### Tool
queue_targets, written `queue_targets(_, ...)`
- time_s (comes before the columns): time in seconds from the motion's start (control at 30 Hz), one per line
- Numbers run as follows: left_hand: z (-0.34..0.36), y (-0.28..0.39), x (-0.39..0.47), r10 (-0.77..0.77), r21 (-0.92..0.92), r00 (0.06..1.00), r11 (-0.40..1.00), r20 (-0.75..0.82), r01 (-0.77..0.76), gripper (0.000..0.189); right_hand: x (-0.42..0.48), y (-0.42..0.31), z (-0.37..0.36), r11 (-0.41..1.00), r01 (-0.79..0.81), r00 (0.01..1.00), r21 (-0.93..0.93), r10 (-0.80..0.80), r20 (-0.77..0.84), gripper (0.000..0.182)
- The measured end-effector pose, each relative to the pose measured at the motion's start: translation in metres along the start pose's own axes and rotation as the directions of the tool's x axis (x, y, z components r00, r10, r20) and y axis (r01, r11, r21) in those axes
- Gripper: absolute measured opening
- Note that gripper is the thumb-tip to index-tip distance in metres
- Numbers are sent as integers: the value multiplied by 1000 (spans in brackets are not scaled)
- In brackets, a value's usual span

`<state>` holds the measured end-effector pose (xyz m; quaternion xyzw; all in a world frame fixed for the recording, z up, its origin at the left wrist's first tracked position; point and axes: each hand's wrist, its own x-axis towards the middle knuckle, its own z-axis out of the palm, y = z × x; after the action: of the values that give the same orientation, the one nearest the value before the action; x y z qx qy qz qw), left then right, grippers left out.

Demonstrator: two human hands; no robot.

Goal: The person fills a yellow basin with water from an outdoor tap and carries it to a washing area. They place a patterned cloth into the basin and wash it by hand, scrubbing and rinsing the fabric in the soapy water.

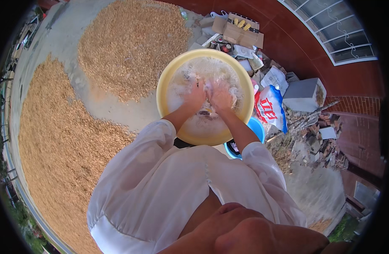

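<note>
A large pale yellow plastic basin (163,95) stands before me, holding cloudy, sudsy water (181,82). Both my hands are in it, partly under the foam. My left hand (196,94) is at the basin's middle, its fingers blurred by suds. Just beside it on the right, my right hand (221,96) is bent inward, and pale wet fabric seems to lie between and under the two. Whether either hand grips that fabric cannot be made out. A dark spot shows in the water below the hands.
A blue tub (257,127) sits partly under the basin's right side, near a detergent bag (270,108). Behind are an open cardboard box (242,33) with corn cobs, cans and rubble along a red wall. Grain heaps (134,47) cover the ground at left. A foam box (300,95) stands right.
</note>
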<state>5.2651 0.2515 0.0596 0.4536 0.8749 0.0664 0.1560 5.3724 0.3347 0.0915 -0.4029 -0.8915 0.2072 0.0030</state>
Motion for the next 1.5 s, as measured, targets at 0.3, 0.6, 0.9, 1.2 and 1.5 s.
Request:
queue_targets(0.3, 45, -18, 36, 137, 70, 990, 989, -42, -133, 49, 57, 37, 38, 991, -15, 957, -134, 53, 286, 44)
queue_targets(0.6, 6, -23, 77, 326, 67, 944, 944, -56, -322, 42, 68, 25, 36, 989, -146, 956, -14, 145, 255, 47)
queue_targets(0.9, -113, -40, 27, -120, -970, 993, 242, -7, 23, 38, -35, -28, -88, 753, 429, 896, 499, -284, -342, 32)
queue_targets(1.2, -113, -41, -56, 56, -187, 982, 978, -179, -90, 67, -93, -5, -139, 993, -65, 996, 102, 58, 70, 48)
queue_targets(1.5, -55, -4, -22, 9, 116, 996, 993, -94, 1, 61, -18, -11, 2, 995, 21, 992, -95, -33, -124, 56)
